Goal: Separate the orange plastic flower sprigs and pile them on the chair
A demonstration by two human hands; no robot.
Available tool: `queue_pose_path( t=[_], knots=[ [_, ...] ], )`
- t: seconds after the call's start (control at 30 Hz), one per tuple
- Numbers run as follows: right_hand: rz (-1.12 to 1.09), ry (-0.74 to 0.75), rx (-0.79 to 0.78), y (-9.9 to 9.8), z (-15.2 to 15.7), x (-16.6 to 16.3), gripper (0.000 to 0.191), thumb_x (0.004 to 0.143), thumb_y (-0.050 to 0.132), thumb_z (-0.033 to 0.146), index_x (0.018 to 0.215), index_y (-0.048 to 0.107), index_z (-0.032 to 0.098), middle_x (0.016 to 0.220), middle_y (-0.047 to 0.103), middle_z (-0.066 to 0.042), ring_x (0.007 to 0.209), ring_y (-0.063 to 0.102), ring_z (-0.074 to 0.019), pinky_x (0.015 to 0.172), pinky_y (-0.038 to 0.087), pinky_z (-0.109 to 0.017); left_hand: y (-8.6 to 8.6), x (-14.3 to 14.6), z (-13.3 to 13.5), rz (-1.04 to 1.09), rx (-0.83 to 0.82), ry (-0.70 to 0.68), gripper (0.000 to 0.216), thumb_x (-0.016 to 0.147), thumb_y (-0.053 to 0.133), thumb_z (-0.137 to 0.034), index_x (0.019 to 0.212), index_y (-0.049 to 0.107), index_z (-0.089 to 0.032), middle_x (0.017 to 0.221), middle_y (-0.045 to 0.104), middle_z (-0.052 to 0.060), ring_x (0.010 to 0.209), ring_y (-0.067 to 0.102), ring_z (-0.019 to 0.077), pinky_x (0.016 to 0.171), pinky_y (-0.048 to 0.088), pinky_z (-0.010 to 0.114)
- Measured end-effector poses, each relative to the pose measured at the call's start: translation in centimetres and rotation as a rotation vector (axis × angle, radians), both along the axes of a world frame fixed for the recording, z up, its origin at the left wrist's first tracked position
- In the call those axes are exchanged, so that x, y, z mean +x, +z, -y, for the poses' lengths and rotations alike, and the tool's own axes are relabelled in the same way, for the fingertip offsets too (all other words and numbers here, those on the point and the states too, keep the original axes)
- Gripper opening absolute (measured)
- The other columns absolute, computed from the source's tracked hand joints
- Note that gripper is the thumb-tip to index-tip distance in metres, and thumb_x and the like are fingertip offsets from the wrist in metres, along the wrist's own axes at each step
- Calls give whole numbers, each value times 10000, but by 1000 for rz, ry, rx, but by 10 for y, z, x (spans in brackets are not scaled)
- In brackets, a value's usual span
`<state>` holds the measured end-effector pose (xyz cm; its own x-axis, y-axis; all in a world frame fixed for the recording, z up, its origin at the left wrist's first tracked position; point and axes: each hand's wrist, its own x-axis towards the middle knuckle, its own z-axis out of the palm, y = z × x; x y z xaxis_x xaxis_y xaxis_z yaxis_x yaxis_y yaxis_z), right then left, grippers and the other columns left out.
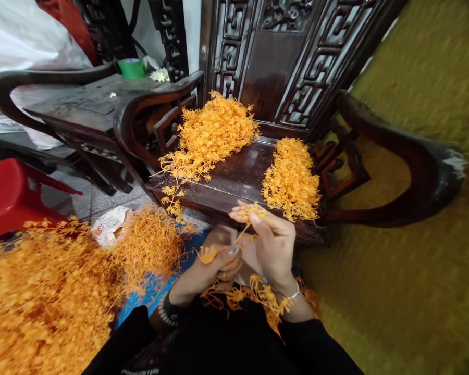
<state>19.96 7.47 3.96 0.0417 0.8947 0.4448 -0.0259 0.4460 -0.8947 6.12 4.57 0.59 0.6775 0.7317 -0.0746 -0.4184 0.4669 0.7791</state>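
Note:
My right hand [275, 242] pinches an orange artificial flower sprig [252, 212] between thumb and fingers, its stem running down toward the other hand. Lower and to the left, my left hand [219, 268] is closed around the stems, with an orange flower piece [207, 254] sticking out by the thumb. More orange sprigs [258, 294] lie across my lap beneath both hands. On the dark wooden chair seat [234, 174] in front rest a large heap of orange flowers [217, 130] at the left and a smaller bundle [291, 179] at the right.
A big orange pile [42, 291] and a stemmy heap [150, 247] cover the floor at left, beside a crumpled white bag [111, 225]. A red plastic stool [15, 195] stands behind them. Green tape [132, 68] sits on a side table [78, 107]. The curved armrest [410, 161] juts out at right.

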Motion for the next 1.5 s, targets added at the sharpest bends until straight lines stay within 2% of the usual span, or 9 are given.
queue_pose_path(
  t=[0.27, 0.43, 0.53, 0.73, 0.8, 0.9, 1.13, 1.37, 1.5],
  knots=[
    [-48, -147, -30, 5, -9, -3, 222, 896, 566, 284, 793, 759, 245, 886, 733, -47, 948, 675, -232, 975, 499, -467, -1, 0, 0, -25, -5, 23, 523, 880, 523, -545, 558, 321, -185, 503, 262, -75, 399, 191, 30, 349, 171, 179],
    [-389, -584, 406, 35, -35, 57, 220, 879, 595, 283, 721, 727, 207, 730, 682, -10, 665, 658, -154, 805, 573, -420, -11, -13, 9, -96, -76, -28, 531, 851, 545, -569, 554, 329, -186, 506, 264, -79, 382, 192, 25, 349, 159, 195],
    [-52, -282, 285, 40, -32, 64, 201, 865, 602, 217, 686, 692, 205, 840, 713, -41, 825, 679, -196, 858, 532, -417, -16, -18, 3, -138, -33, 8, 532, 853, 534, -564, 544, 317, -190, 492, 253, -85, 383, 191, 29, 357, 158, 205],
    [347, 345, -1, 19, -13, 12, 274, 836, 579, 136, 637, 404, 206, 670, 645, -4, 661, 673, -145, 536, 454, -231, -23, -1, -16, -236, 116, -70, 458, 823, 534, -528, 558, 369, -192, 494, 308, -70, 432, 238, 54, 425, 187, 232],
    [493, 452, -64, 15, -13, 5, 47, 870, 536, 154, 889, 517, 193, 711, 631, 8, 649, 646, -125, 554, 459, -228, -27, 4, -17, -247, 142, -82, 417, 804, 539, -487, 562, 363, -197, 504, 304, -68, 448, 235, 60, 446, 194, 241],
    [716, 553, -46, 10, -14, 7, 375, 920, 411, 129, 1278, 497, 199, 875, 636, -26, 720, 603, -119, 679, 496, -270, -32, 7, -15, -245, 142, -106, 377, 775, 546, -422, 543, 352, -198, 501, 310, -63, 460, 236, 64, 456, 194, 246],
    [857, 615, 21, -3, -8, 19, 264, 926, 533, 305, 1080, 687, 156, 1004, 647, -105, 916, 598, -190, 794, 497, -329, -40, 4, -15, -200, 60, -106, 300, 744, 594, -391, 607, 420, -188, 518, 337, -74, 439, 264, 56, 411, 205, 203],
    [389, 209, -13, -9, 4, 7, 241, 917, 546, 269, 735, 671, 173, 633, 622, -9, 577, 543, -122, 545, 434, -258, -11, 3, -8, 8, 34, -140, 468, 916, 465, -458, 559, 309, -199, 472, 260, -82, 371, 214, 43, 344, 219, 185],
    [-21, -581, 273, 18, -25, 48, 305, 928, 495, 368, 680, 600, 223, 614, 531, 19, 546, 496, -129, 597, 442, -297, -10, 9, 1, 73, -42, -406, 473, 943, 439, -441, 557, 327, -192, 481, 274, -76, 345, 239, 40, 335, 224, 184]
  ],
)
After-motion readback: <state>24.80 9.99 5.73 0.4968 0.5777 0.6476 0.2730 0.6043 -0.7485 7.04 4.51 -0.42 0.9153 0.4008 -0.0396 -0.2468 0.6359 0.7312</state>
